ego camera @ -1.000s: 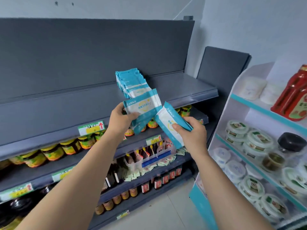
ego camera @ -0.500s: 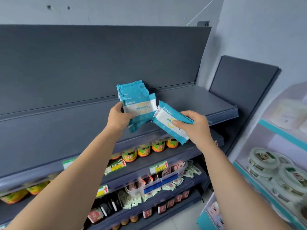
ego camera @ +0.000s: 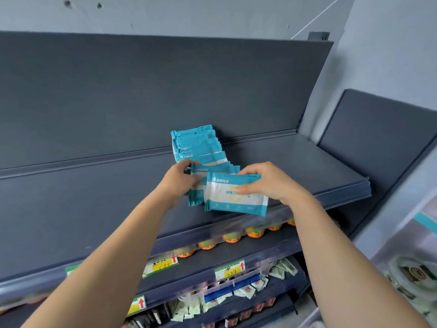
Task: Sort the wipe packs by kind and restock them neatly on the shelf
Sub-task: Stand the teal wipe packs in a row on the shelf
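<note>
Even soft light; edges warped, lower right blurred.

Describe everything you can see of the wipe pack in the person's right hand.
The wipe pack is a flat pouch of glossy film: teal bands at top and bottom, a white middle panel with a yellow ring and blue print, crimped side seams. It stands upright, face to the camera, over the dark shelf; whether it rests there is unclear. The right hand grips one end, thumb on the front. Its other end overlaps a second pack held by the left hand.
</note>
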Demonstrator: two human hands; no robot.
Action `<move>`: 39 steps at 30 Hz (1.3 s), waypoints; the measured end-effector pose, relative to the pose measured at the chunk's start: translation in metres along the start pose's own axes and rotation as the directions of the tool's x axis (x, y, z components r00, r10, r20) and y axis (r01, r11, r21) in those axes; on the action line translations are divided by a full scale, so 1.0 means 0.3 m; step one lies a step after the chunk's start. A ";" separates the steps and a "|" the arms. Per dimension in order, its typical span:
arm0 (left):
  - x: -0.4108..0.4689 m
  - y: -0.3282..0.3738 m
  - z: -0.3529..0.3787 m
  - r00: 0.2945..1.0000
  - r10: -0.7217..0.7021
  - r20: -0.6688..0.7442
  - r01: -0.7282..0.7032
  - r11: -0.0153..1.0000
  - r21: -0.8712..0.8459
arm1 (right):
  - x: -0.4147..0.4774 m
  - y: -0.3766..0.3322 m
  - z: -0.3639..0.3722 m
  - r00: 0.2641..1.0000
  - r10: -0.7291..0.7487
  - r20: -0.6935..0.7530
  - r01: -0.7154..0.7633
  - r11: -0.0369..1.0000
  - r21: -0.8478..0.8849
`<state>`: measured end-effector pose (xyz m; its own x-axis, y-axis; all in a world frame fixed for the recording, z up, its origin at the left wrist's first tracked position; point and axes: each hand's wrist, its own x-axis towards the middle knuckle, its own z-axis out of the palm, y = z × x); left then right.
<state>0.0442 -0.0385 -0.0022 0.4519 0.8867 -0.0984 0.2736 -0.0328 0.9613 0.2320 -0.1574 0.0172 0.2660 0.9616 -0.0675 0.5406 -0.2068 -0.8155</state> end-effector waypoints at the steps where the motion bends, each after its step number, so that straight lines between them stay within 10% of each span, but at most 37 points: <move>1: 0.000 0.000 0.004 1.000 -0.017 -0.014 0.017 1.000 -0.016 | 0.016 -0.005 0.001 1.000 -0.002 0.024 0.002 1.000 0.002; 15: -0.021 -0.074 -0.005 0.996 -0.050 0.078 0.042 0.994 0.097 | 0.150 0.021 0.054 0.992 -0.116 -0.039 0.111 0.987 -0.112; 20: -0.035 -0.073 0.011 0.998 -0.060 0.001 0.060 0.993 0.103 | 0.142 0.050 0.033 0.971 0.063 0.229 -0.066 0.998 0.006; 27: -0.061 -0.080 0.002 0.965 0.238 -0.108 -0.176 0.898 0.403 | 0.160 0.044 0.106 0.982 -0.186 0.026 0.187 0.981 -0.049; 32: -0.082 -0.084 -0.041 0.976 0.202 -0.076 -0.122 0.808 0.576 | 0.160 0.077 0.114 0.979 -0.117 0.167 0.112 0.993 0.037; 39: -0.083 -0.098 -0.024 0.994 0.108 -0.007 -0.096 0.909 0.406 | 0.162 0.084 0.117 0.979 -0.155 0.134 0.162 0.986 -0.047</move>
<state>0.0187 -0.0563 -0.0260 0.4725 0.8813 0.0084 0.5501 -0.3024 0.7784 0.2305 -0.1095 -0.0266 0.0700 0.9974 -0.0168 0.6135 -0.0563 -0.7877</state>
